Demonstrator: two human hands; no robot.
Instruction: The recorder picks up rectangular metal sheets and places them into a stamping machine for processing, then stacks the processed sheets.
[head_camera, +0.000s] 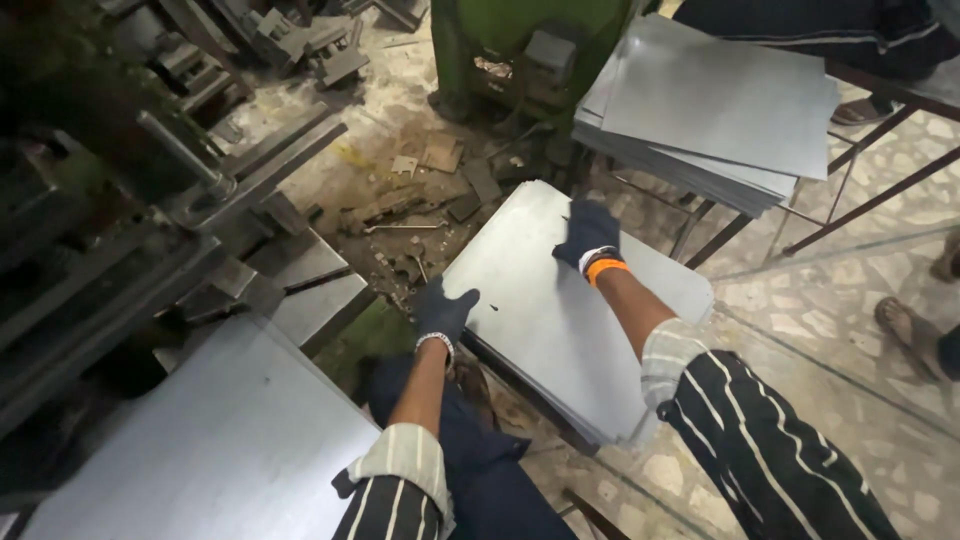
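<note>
Far left: dark machine frame (90, 250) w/ steel bars & angled brackets, oily, rough-edged. Below it a big flat grey metal sheet (220, 440), matte, smooth, lying at lower left.

Center-left: left hand (445, 312) in dark glove, fingers curled over the near-left edge of the sheet stack (540, 330), gripping that edge. White band at wrist, striped sleeve rolled back. Dark blue trouser knee just below the arm.

Center: the sheet stack, thin grey rectangular sheets w/ rounded corners, tilted, lying low btw the person's knees and the green machine base (520, 40). Edges slightly fanned at bottom right. Floor behind it is littered w/ scrap offcuts (440, 155), dust, small metal bits; these crowd the far-left side of the stack.

Center-right: right hand (587, 235) in dark glove, orange band at wrist, laid on the stack's top face near the far edge; fingers bent down, pressing or pinching, can't tell which.

Upper right: second pile of sheets (710, 110) on a thin rod-frame stand (850, 190), overhanging, near the stack's far corner.

Far right: pale speckled stone floor (820, 340); another person's sandalled foot (905, 325) at the edge.
</note>
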